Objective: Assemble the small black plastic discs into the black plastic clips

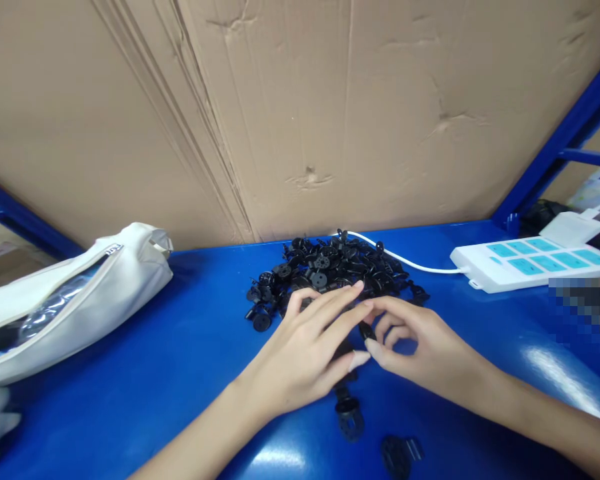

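A heap of small black plastic parts (330, 260) lies on the blue tabletop (190, 360). In front of it, my right hand (415, 333) pinches a small black piece (367, 331) between thumb and fingers. My left hand (315, 340) reaches over the near side of the heap, palm down with fingers spread, its fingertips close to the right hand; what lies under its palm is hidden. Nearer to me rest a round black part with a clip (350, 417) and another black disc-shaped part (396, 457) beside small pins or tabs.
A white zippered pouch (105, 293) lies at the left. At the right is a white power strip (490, 270) with blue socket faces and a white cable. Behind stands a cardboard sheet (300, 120) between blue frame posts (555, 143).
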Available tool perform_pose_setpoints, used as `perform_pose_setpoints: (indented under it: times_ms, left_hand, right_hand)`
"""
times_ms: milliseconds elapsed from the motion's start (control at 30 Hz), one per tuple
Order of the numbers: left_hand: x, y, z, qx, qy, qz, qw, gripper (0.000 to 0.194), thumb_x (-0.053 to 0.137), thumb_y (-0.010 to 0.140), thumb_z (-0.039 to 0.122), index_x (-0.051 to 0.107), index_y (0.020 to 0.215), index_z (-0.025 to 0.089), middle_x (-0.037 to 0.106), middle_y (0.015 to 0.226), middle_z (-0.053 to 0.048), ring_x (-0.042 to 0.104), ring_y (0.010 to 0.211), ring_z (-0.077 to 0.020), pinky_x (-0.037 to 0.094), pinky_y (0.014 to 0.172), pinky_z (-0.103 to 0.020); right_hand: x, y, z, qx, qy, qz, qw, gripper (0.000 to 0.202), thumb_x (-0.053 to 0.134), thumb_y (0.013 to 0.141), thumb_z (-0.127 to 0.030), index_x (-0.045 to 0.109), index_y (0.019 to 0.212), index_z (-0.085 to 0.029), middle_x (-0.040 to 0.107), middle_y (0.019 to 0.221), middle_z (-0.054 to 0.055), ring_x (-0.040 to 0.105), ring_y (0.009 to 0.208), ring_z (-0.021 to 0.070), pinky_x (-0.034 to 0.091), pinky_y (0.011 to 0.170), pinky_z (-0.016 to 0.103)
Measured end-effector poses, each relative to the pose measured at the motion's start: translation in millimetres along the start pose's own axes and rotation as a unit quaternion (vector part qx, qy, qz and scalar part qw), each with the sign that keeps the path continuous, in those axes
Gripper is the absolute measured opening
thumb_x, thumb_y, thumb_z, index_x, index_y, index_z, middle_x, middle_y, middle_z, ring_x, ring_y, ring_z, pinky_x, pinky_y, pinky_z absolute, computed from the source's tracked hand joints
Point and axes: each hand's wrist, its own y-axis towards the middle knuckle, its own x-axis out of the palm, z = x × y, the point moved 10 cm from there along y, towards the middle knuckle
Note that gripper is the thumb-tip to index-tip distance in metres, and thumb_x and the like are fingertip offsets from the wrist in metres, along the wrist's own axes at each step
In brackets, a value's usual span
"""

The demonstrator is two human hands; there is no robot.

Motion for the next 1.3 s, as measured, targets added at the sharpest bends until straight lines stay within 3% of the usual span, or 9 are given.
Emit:
perform_pose_setpoints:
  times_ms: [67, 133, 267, 500, 700, 933, 1100, 1300]
  left_hand:
    - [-2.5, 0, 5, 0.021, 0.005, 0.011, 1.0, 0.051, 0.054, 0.092, 0.039, 0.042, 0.135, 0.014, 0.044, 0.143, -0.013, 0.042, 0.131, -0.022, 0.031, 0.101, -0.039]
    - [-7.1, 0, 11, 0.043, 0.003, 0.032, 0.999, 0.041, 0.051, 0.094, 0.034, 0.046, 0.13, 0.015, 0.051, 0.137, -0.011, 0.045, 0.129, -0.0201, 0.031, 0.1, -0.037]
    - [-9.9, 0, 18, 0.067, -0.014, 0.045, 0.997, 0.031, 0.045, 0.098, 0.025, 0.05, 0.125, 0.013, 0.058, 0.13, -0.009, 0.047, 0.128, -0.0178, 0.035, 0.098, -0.034]
    - [12.2, -2, 16, 0.036, -0.065, -0.05, 0.996, 0.05, 0.04, 0.098, 0.023, 0.023, 0.144, 0.011, 0.038, 0.146, -0.013, 0.029, 0.139, -0.0155, 0.035, 0.104, -0.035]
    - [11.3, 0, 17, 0.029, -0.116, -0.06, 0.991, 0.063, 0.044, 0.096, 0.026, 0.01, 0.148, 0.018, 0.037, 0.147, -0.013, 0.034, 0.137, -0.0176, 0.038, 0.104, -0.038]
    - [9.1, 0, 21, 0.032, -0.116, -0.06, 0.991, 0.054, 0.038, 0.097, 0.021, 0.015, 0.146, 0.016, 0.039, 0.146, -0.011, 0.029, 0.139, -0.0159, 0.035, 0.105, -0.036]
    - [11.4, -1, 26, 0.045, -0.098, -0.067, 0.992, 0.051, 0.039, 0.097, 0.019, 0.019, 0.144, 0.013, 0.043, 0.143, -0.011, 0.028, 0.14, -0.0162, 0.037, 0.103, -0.039]
    - [6.8, -2, 26, 0.009, -0.029, 0.018, 0.999, 0.048, 0.044, 0.096, 0.024, 0.032, 0.137, 0.002, 0.044, 0.139, -0.021, 0.038, 0.134, -0.0245, 0.046, 0.101, -0.04]
  right_hand:
    - [9, -2, 4, 0.05, 0.148, -0.037, 0.987, 0.035, 0.064, 0.082, -0.025, 0.054, 0.115, -0.019, 0.063, 0.087, 0.001, 0.063, 0.072, 0.0113, 0.054, 0.068, 0.023]
    - [19, -4, 3, 0.074, 0.257, -0.081, 0.96, 0.037, 0.068, 0.082, -0.031, 0.055, 0.114, -0.017, 0.065, 0.085, 0.001, 0.064, 0.076, 0.011, 0.053, 0.073, 0.022]
    - [18, -3, -1, 0.062, 0.343, -0.097, 0.932, 0.035, 0.073, 0.079, -0.029, 0.058, 0.108, -0.016, 0.066, 0.087, 0.001, 0.065, 0.077, 0.0104, 0.053, 0.074, 0.021]
    - [17, -1, 9, 0.087, 0.323, -0.098, 0.937, 0.035, 0.073, 0.079, -0.031, 0.062, 0.108, -0.014, 0.069, 0.085, 0.004, 0.067, 0.074, 0.0137, 0.057, 0.07, 0.026]
    - [22, -4, 6, 0.084, 0.363, -0.113, 0.921, 0.04, 0.074, 0.078, -0.03, 0.063, 0.113, -0.014, 0.07, 0.086, 0.004, 0.069, 0.079, 0.0151, 0.059, 0.07, 0.027]
    - [28, -8, -5, 0.087, 0.385, -0.156, 0.906, 0.039, 0.072, 0.08, -0.031, 0.06, 0.112, -0.011, 0.072, 0.089, 0.008, 0.071, 0.085, 0.0178, 0.059, 0.073, 0.027]
    - [31, -9, 3, 0.113, 0.365, -0.143, 0.913, 0.032, 0.073, 0.075, -0.031, 0.061, 0.099, -0.013, 0.071, 0.085, 0.005, 0.071, 0.082, 0.0187, 0.06, 0.074, 0.031]
    - [20, -4, 0, 0.081, 0.297, -0.095, 0.947, 0.037, 0.066, 0.067, -0.012, 0.063, 0.103, -0.015, 0.069, 0.1, 0.008, 0.067, 0.094, 0.0218, 0.055, 0.086, 0.038]
